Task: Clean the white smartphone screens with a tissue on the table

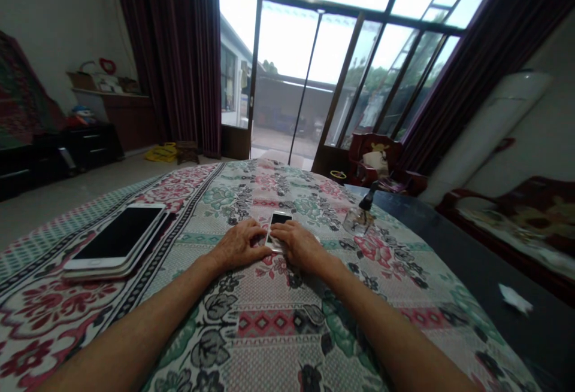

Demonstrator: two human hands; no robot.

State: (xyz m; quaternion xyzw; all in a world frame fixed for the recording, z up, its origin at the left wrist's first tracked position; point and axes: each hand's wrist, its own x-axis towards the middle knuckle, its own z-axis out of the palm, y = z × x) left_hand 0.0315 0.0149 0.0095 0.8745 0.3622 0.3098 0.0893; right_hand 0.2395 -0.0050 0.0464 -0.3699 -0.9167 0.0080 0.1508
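Observation:
A small white phone with a dark screen [281, 218] lies face up on the patterned tablecloth [265, 290], between my two hands. My left hand [242, 243] rests at its left edge, fingers curved, with the thumb near the lower left corner. Over the phone's right side lies my right hand [300, 245], its fingers bent across the lower part of the screen. Something whitish shows under the right fingers, too small to make out. To the left sits a stack of larger tablets [119, 237], the top one white with a black screen.
A glass jar [358, 221] with a black top stands right of my hands. Crumpled white paper [516, 299] lies on the dark surface [453, 260] at the right. Beyond the table are wooden chairs [380, 158] and a glass door.

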